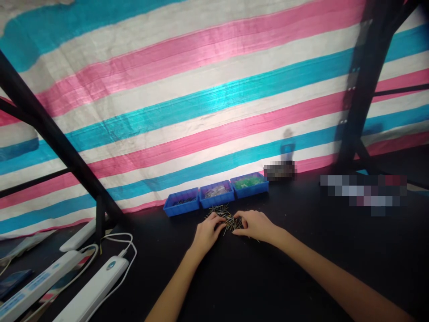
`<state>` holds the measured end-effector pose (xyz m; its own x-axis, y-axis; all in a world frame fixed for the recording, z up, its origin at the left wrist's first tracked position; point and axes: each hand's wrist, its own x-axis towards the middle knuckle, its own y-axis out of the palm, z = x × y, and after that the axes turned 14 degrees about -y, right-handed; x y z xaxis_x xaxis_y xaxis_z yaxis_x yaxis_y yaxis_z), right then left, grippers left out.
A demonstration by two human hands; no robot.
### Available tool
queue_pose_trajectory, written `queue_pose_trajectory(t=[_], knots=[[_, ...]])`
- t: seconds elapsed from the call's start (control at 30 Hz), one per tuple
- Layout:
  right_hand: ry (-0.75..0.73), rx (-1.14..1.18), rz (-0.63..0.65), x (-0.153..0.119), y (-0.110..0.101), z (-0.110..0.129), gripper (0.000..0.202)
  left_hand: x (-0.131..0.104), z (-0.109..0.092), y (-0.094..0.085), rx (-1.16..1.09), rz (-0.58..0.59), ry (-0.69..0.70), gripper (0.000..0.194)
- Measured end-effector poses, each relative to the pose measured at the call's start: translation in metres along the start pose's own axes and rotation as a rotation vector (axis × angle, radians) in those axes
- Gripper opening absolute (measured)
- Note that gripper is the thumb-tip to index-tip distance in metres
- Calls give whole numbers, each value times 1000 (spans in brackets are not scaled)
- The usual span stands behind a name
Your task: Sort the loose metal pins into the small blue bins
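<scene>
The head view is showing me a tangled heap of thin, straight, metallic-looking pins, lying just below the frame's centre on a dark, smooth counter. The left hand is curling at its left edge, thumb and forefinger tips close together; I cannot tell whether that grip is pinching anything. The right hand is bracketing the right edge, thumb and forefinger spread. I am guessing they are hemming loose pins in. Three shallow blue plastic trays are standing behind, seemingly for easy reach, holding dark, clear and green pieces.
</scene>
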<state>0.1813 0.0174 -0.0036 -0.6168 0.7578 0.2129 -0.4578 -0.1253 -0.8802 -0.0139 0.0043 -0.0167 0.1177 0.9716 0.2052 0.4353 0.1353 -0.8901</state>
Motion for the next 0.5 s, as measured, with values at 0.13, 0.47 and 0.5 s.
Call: queue_pose_trajectory(t=[0.13,0.47,0.5], knots=[[-16,-49,-33,-1,2,2,34,0,1,1,-12,-20,14,21],[-17,90,-2,-1,-7,-10,32,-1,3,2,-10,-41,46,21],[-20,112,4,-1,-10,-15,33,-1,3,2,-4,-40,48,21]])
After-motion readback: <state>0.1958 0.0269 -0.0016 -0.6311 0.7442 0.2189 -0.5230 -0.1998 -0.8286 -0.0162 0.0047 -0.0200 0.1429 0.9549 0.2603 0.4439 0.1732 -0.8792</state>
